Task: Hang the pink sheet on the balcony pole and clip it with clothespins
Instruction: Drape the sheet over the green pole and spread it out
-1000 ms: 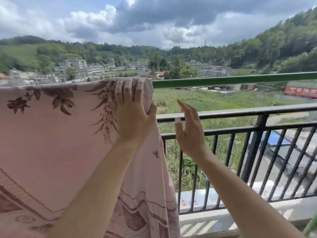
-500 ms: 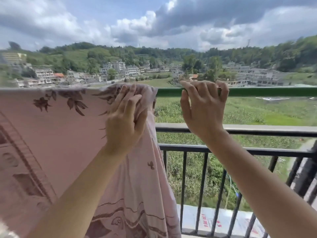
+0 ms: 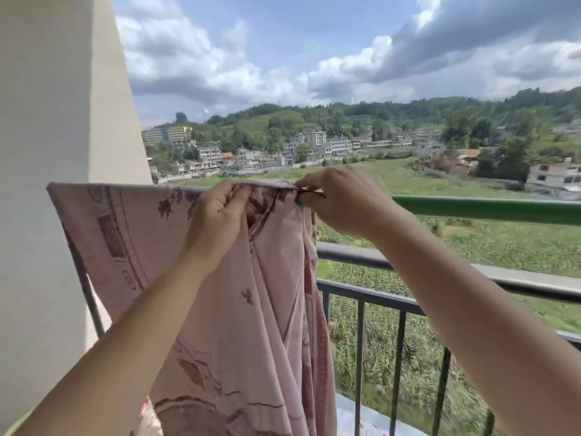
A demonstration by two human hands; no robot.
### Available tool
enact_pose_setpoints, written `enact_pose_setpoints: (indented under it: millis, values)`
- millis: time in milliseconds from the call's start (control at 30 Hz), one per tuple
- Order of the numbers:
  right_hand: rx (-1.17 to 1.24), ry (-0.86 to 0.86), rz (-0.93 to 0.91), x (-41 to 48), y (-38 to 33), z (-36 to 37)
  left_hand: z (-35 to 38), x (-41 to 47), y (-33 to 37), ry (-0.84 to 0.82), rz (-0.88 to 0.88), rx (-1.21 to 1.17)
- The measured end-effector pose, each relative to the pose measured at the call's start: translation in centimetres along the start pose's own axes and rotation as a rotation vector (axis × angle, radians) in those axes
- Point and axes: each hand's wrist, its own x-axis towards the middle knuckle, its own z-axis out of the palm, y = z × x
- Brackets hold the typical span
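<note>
The pink sheet [image 3: 141, 247] with dark red leaf prints hangs over the green balcony pole [image 3: 487, 210] and covers the pole's left stretch. It is bunched into folds at its right edge. My left hand [image 3: 217, 221] is closed on the sheet's top fold over the pole. At the sheet's right top corner, my right hand [image 3: 345, 202] pinches a small green and dark clothespin [image 3: 311, 195] against the pole. My fingers hide most of the clothespin.
A cream wall [image 3: 47, 121] rises at the left, close to the sheet's left end. Below the pole runs a grey handrail [image 3: 355, 254] with dark vertical bars. Bare pole extends to the right. Fields, houses and hills lie beyond.
My right hand rose from open air to the bare pole, then moved left to the sheet's corner and closed there. My left hand went from lying flat to gripping the fold. The view swung left.
</note>
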Motion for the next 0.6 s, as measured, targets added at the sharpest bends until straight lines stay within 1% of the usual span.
enact_pose_setpoints:
  millis: [67, 133, 200, 267, 333, 400, 433, 467, 533, 567, 600]
  values:
    - [0.128, -0.102, -0.006, 0.8, 0.3, -0.8, -0.3, 0.6, 0.4, -0.018, -0.137, -0.134]
    - [0.229, -0.161, 0.0, 1.6, 0.4, -1.6, -0.5, 1.4, 0.7, -0.036, -0.27, -0.287]
    - [0.306, -0.137, 0.021, 2.3, 0.3, -1.6, -0.5, 2.1, 1.1, -0.071, -0.355, -0.439]
    - [0.333, -0.101, 0.067, 3.1, 0.1, -1.7, 0.0, 2.4, 1.3, -0.091, -0.42, -0.596]
    - [0.38, -0.063, 0.116, 3.6, -0.3, -2.1, 0.4, 2.8, 1.6, -0.134, -0.468, -0.702]
    - [0.481, -0.016, 0.155, 3.9, -0.4, -2.5, 0.4, 3.4, 1.7, -0.173, -0.503, -0.716]
    - [0.528, -0.028, 0.172, 3.9, -0.2, -2.4, 0.4, 3.6, 1.6, -0.165, -0.48, -0.602]
    - [0.556, -0.077, 0.187, 3.7, 0.0, -2.3, 0.2, 4.1, 1.4, -0.125, -0.428, -0.351]
    - [0.548, -0.25, 0.224, 3.3, 0.2, -1.8, -0.2, 4.5, 0.2, 0.032, -0.266, 0.291]
    - [0.539, -0.316, 0.238, 3.3, 0.3, -1.5, -0.5, 4.3, -0.4, 0.102, -0.179, 0.495]
    - [0.549, -0.344, 0.249, 3.5, 0.2, -1.3, -0.7, 3.9, -1.0, 0.163, -0.086, 0.596]
